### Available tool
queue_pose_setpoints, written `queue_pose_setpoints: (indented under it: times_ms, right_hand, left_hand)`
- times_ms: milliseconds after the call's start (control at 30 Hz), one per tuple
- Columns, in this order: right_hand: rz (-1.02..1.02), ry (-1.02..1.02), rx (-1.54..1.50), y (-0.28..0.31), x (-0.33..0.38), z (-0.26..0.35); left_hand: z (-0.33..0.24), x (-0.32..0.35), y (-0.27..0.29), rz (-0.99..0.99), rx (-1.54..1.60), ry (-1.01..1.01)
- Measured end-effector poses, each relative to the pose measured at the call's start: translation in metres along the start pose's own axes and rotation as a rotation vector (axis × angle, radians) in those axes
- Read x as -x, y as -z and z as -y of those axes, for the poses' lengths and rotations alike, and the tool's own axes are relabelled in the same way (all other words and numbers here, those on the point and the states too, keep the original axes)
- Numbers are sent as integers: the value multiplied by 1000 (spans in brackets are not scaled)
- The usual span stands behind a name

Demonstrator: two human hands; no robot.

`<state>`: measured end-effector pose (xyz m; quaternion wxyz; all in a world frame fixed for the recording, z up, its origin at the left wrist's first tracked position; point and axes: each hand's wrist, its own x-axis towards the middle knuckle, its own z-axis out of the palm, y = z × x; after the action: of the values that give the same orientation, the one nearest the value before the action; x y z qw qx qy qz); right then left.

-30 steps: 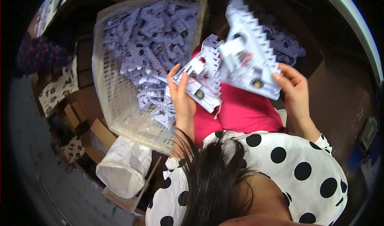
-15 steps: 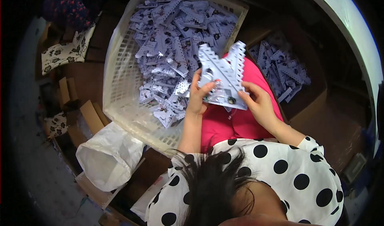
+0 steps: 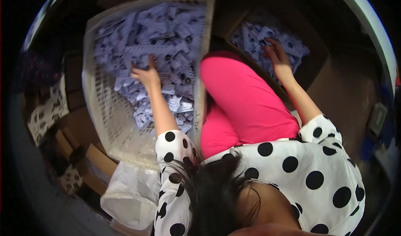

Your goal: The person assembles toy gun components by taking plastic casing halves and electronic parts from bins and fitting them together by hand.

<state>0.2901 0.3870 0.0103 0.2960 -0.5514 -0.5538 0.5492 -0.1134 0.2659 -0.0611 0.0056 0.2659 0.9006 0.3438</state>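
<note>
My left hand (image 3: 147, 74) is over the big white plastic crate (image 3: 109, 131), its fingers spread at the heap of pale lilac pieces (image 3: 138, 50). These pieces are flat with toothed edges, and some carry small dark round parts. To the right, my right hand (image 3: 277, 60) reaches over a cardboard box (image 3: 321, 67) that holds more of the same toothed pieces (image 3: 255, 37). Its fingers are apart, and no piece shows in its grip. Slight blur hides whether either hand's fingertips touch the pieces.
My legs in pink trousers (image 3: 242, 94) lie between crate and box. A white sack (image 3: 129, 194) stands at the crate's near end. Open cardboard cartons (image 3: 100, 161) and a flower-patterned cloth (image 3: 50, 110) are at the left. A pale curved edge (image 3: 367, 19) rises at the far right.
The toothed piece I held in both hands has left them. My left hand moved left over the crate, my right hand right over the box. The view has shifted too.
</note>
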Motion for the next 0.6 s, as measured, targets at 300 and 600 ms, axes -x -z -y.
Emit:
queue_pose_setpoints:
  times_ms: [300,600]
  right_hand:
    - [-348,-450,421,72,-61,-245]
    - [-1187,-827,261,85,-102,-241]
  left_hand:
    - [11,-17,15,-60,-317,-16]
    - [-83,85,84,104,162,-105]
